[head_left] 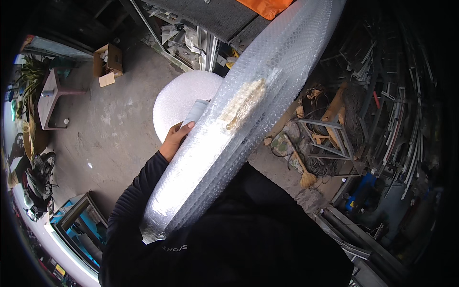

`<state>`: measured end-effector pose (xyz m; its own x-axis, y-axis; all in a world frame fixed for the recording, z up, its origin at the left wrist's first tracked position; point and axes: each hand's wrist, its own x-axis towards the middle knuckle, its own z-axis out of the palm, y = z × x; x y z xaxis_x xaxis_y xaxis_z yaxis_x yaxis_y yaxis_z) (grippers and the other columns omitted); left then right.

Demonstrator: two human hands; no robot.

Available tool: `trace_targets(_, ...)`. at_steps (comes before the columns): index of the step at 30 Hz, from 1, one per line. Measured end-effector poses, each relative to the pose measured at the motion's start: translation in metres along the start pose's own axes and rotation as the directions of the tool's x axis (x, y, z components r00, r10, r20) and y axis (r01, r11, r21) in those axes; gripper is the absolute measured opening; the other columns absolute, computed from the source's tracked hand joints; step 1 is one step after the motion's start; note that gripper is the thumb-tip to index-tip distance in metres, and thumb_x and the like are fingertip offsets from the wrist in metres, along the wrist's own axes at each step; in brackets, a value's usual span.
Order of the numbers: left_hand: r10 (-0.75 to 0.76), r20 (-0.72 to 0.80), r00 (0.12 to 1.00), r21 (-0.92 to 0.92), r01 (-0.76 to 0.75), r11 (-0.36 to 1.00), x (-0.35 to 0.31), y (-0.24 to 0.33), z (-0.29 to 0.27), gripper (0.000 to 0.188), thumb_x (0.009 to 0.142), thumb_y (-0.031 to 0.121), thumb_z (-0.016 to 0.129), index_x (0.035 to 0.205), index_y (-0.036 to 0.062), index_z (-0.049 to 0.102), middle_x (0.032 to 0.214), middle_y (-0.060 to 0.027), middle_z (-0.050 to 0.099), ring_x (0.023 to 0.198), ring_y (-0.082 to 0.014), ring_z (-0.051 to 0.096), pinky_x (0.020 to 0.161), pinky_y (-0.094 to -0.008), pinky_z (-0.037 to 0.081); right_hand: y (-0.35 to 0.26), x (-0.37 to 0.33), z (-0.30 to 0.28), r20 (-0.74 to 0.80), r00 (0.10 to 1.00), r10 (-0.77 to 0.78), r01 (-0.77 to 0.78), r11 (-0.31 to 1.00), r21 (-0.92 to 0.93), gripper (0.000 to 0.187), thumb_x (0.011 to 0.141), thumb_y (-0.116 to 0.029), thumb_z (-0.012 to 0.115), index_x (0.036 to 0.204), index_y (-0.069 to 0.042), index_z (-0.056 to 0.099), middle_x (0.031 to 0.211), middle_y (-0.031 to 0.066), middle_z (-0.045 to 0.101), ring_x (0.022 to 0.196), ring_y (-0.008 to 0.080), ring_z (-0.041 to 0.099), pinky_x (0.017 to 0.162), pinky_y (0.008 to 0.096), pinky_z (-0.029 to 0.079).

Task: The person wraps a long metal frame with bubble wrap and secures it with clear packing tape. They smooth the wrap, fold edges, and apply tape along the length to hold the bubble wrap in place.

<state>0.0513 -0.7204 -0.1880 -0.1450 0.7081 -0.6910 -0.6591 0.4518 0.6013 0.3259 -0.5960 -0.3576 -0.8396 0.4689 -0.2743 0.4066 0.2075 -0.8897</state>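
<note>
A long, thick roll of clear bubble wrap (215, 134) slants across my front, from near my waist up to the far right. Its near part shines white, and a yellowish patch (244, 103) shows around its middle. My left hand (176, 141) grips the roll's left side, the thumb lying on the wrap and the other fingers mostly hidden behind. Just beyond the thumb, a short grey cylindrical piece (197, 111) rests against the roll; whether my fingers touch it I cannot tell. My right hand is out of sight, with the roll and my dark clothing covering that side.
A pale foam-like roll (177, 95) stands on the floor behind my left hand. Ahead is a dark-topped workbench (210, 19) with an orange item (265, 5). Metal bars (406, 129), a grey frame (330, 136) and a broom (306, 174) crowd the right. An open cardboard box (109, 60) sits far left.
</note>
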Motion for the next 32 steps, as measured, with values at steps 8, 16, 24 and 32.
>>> trace_targets(8,-0.034,0.008,0.999,-0.591,0.032,0.806,-0.009,0.021,0.021,0.101,0.1,0.065,0.074,0.172,0.0038,0.036,0.147,-0.0306,0.066,0.121,-0.0422,0.074,0.107,-0.0517,0.062,-0.184,-0.031,-0.195,-0.491,0.786,0.375,-0.428,0.904,0.005,0.045,0.087,-0.017,0.097,0.119,0.005,0.073,0.101,0.0131,0.077,0.088,0.0242,0.074,0.084,0.0525,0.061)
trace_targets(16,0.245,0.14,0.959,-0.476,-0.152,0.866,-0.032,0.045,0.024,0.094,0.113,0.076,0.05,0.168,0.0002,0.046,0.157,-0.0271,0.065,0.135,-0.0401,0.074,0.117,-0.056,0.061,-0.392,0.099,-0.092,0.228,0.951,-0.208,0.304,0.506,-0.807,0.126,0.071,-0.048,0.104,0.163,0.014,0.044,0.149,0.0376,0.06,0.146,0.0517,0.058,0.129,0.0545,0.045)
trace_targets(24,0.054,0.233,0.971,0.123,-0.084,0.989,-0.021,0.031,0.016,0.119,0.108,0.089,0.043,0.177,-0.007,0.032,0.168,-0.03,0.056,0.148,-0.0331,0.066,0.126,-0.0437,0.052,-0.441,0.123,-0.227,0.197,0.975,-0.105,0.215,0.685,-0.696,0.106,0.061,-0.029,0.098,0.149,0.013,0.056,0.134,0.0358,0.071,0.125,0.047,0.074,0.108,0.0472,0.061)
trace_targets(32,-0.033,0.534,0.845,-0.226,0.18,0.957,0.061,0.009,0.001,0.091,0.115,0.068,0.059,0.167,-0.0062,0.051,0.152,-0.0295,0.069,0.131,-0.0327,0.076,0.111,-0.0426,0.062,-0.201,-0.073,-0.198,-0.375,0.927,0.003,-0.157,0.911,-0.381,0.119,0.067,-0.022,0.103,0.166,-0.001,0.04,0.161,0.0285,0.051,0.146,0.051,0.057,0.124,0.0584,0.048)
